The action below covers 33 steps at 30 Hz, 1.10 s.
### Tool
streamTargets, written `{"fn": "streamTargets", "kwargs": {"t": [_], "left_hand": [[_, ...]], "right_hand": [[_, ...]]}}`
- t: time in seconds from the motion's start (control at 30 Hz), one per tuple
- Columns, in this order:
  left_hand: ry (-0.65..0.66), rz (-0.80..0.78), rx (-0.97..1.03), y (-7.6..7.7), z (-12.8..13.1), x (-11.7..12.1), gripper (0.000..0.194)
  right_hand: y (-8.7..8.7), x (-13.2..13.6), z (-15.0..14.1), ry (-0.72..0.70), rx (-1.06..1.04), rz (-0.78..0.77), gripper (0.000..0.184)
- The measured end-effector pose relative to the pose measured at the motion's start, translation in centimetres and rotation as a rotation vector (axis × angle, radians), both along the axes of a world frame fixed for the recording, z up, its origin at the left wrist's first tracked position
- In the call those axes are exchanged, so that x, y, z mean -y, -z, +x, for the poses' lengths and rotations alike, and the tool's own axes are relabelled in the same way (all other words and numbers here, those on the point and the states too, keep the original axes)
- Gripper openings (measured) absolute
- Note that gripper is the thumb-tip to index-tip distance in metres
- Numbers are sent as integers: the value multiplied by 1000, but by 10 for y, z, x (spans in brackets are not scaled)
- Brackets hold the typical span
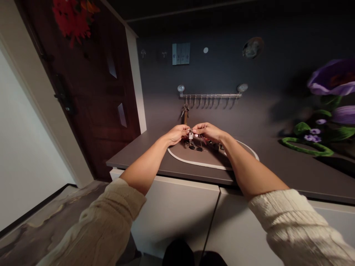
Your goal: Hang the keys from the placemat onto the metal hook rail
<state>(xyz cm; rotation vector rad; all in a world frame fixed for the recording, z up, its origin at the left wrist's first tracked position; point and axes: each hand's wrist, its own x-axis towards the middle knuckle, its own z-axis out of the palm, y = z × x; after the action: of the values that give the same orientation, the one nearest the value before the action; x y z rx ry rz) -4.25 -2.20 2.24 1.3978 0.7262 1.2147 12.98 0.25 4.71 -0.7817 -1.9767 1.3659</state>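
Note:
My left hand (177, 134) and my right hand (208, 130) meet above an oval mat (191, 159) on the counter. Both are closed, fingertips pinching a metal key ring (190, 130) from either side. Below the ring hangs a small whitish piece (190, 136), perhaps a tag or a little padlock; its kind is too small to tell. Dark-headed keys (198, 149) lie on the mat under my hands, and whether they join the ring is unclear. Other small items (210, 142) on the mat are partly covered by my right hand and forearm.
A rail with several hooks (212, 96) is fixed to the dark wall; keys with a brown strap (185, 115) hang at its left end. Purple artificial flowers (332, 79) stand at right. A dark red door (94, 96) is at left, white cabinet fronts (174, 210) below.

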Motion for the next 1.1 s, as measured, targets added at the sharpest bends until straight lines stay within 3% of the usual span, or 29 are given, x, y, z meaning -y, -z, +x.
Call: {"fn": "streamTargets", "kwargs": {"t": [0.33,0.6,0.87,1.1], "left_hand": [[-37,104,-99,-3,4,5,14],[-199,282,-131,-7,3,3,3],[-289,289,-106,-8,-1,-1,4],[-380,246,-38,-5,-7,-11,5]], "right_hand": [[-3,9,-5,-47,70,-76,13],[-6,12,-4,-18,-4,-149,10],[-3,1,-1,41,-32,-141,8],[-4,3,0,111,-106,-47,10]]}}
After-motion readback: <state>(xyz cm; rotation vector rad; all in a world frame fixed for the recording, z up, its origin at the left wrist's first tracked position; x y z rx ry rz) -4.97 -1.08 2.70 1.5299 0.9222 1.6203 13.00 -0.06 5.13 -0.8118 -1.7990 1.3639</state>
